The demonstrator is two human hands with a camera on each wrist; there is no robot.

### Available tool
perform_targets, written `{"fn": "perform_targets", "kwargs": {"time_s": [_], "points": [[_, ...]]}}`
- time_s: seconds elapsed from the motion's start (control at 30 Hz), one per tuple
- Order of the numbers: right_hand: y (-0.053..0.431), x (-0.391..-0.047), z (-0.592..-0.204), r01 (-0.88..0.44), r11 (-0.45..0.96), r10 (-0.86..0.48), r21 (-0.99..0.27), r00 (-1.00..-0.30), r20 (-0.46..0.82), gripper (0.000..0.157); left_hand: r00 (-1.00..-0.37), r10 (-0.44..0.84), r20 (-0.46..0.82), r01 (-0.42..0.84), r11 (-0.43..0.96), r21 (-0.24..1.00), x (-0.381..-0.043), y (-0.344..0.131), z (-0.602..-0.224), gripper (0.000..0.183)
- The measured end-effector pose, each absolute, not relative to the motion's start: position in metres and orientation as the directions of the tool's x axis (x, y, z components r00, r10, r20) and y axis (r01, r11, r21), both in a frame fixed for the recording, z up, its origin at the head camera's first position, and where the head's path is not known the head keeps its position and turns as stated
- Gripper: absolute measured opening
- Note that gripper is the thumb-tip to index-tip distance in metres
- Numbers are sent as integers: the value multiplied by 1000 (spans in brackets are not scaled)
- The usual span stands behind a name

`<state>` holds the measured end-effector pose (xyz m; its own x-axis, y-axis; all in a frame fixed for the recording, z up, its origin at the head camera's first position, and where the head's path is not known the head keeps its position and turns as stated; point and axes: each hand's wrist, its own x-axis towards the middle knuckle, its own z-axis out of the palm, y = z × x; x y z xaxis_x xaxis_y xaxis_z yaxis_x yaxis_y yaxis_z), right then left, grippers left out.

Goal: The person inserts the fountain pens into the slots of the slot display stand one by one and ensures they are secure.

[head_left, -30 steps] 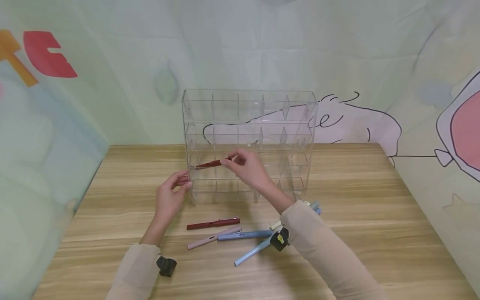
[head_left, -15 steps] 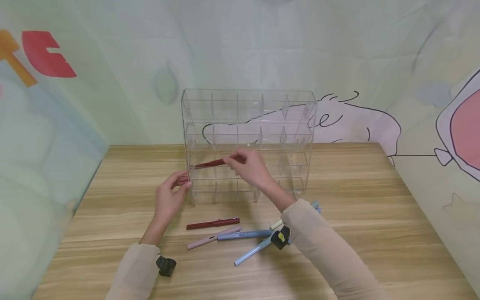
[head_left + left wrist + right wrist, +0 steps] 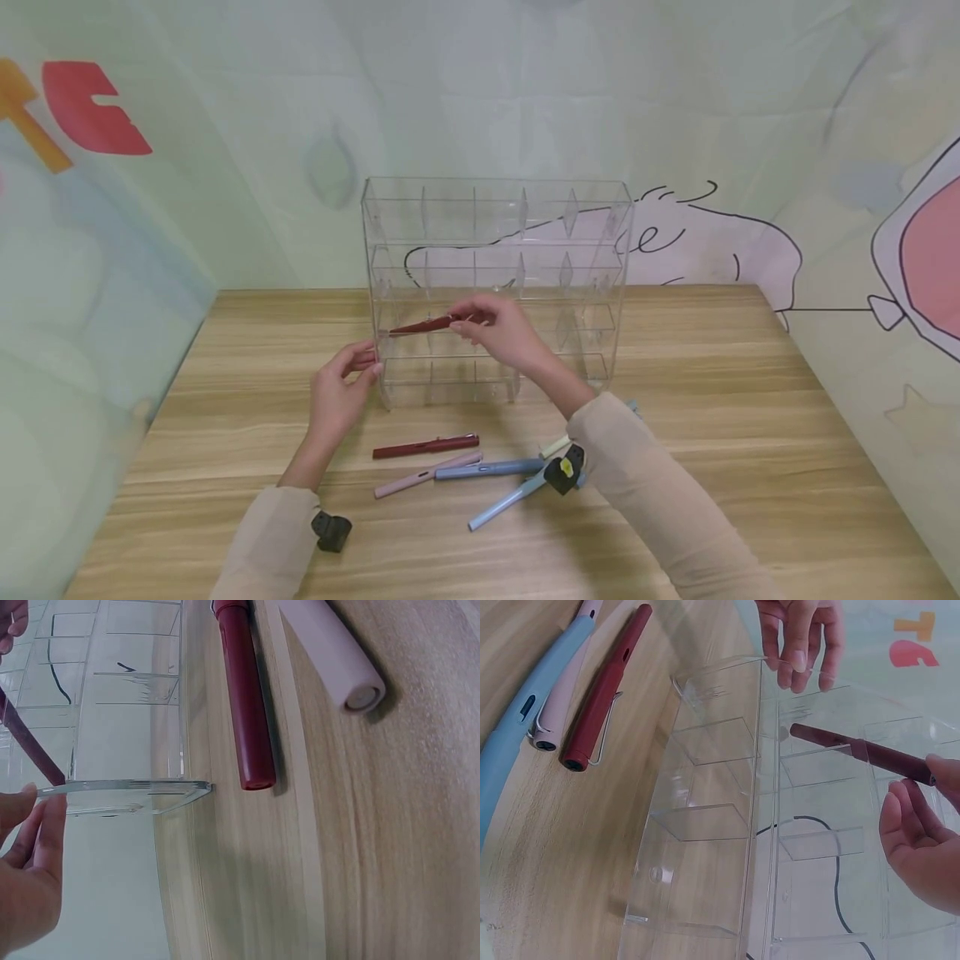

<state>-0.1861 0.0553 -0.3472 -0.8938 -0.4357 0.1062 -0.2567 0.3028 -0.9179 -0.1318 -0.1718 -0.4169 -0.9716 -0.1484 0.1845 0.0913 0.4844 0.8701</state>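
Note:
My right hand [image 3: 498, 333] pinches one end of a dark red fountain pen [image 3: 420, 326], apparently capped. The pen slants in front of the third row of a clear acrylic compartment rack [image 3: 495, 200], its far end reaching down to the left side panel. In the right wrist view, the right thumb and fingers [image 3: 922, 847] hold the clip end of the pen [image 3: 829, 740]. My left hand [image 3: 341, 396] grips the rack's left side panel, thumb in front and fingers behind. The left wrist view shows that panel's edge [image 3: 127, 785] between thumb and fingers.
In front of the rack lie another dark red pen [image 3: 425, 447], a pale pink pen [image 3: 408, 481], a blue pen [image 3: 487, 471] and a light blue pen [image 3: 502, 507]. A cream pen [image 3: 553, 447] is partly behind the right wrist camera. A patterned cloth backdrop stands behind the rack.
The right hand's fingers have shifted their hold on the pen's end, with the index finger now further along it. The right forearm has drifted slightly up and right. The left hand stays put.

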Motion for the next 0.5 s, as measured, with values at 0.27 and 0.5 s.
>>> {"fn": "perform_targets", "kwargs": {"time_s": [0.27,0.5], "points": [[57,-187,-349,-293,323,-453,-900,-883,125,18,-973,-146,181,90,481,872,-132,-172,-417,30],[58,-186,-349,-301,305,-470,-903,-873,132,20,-975,-148,168,78,479,874,-132,-172,-418,31]]}}
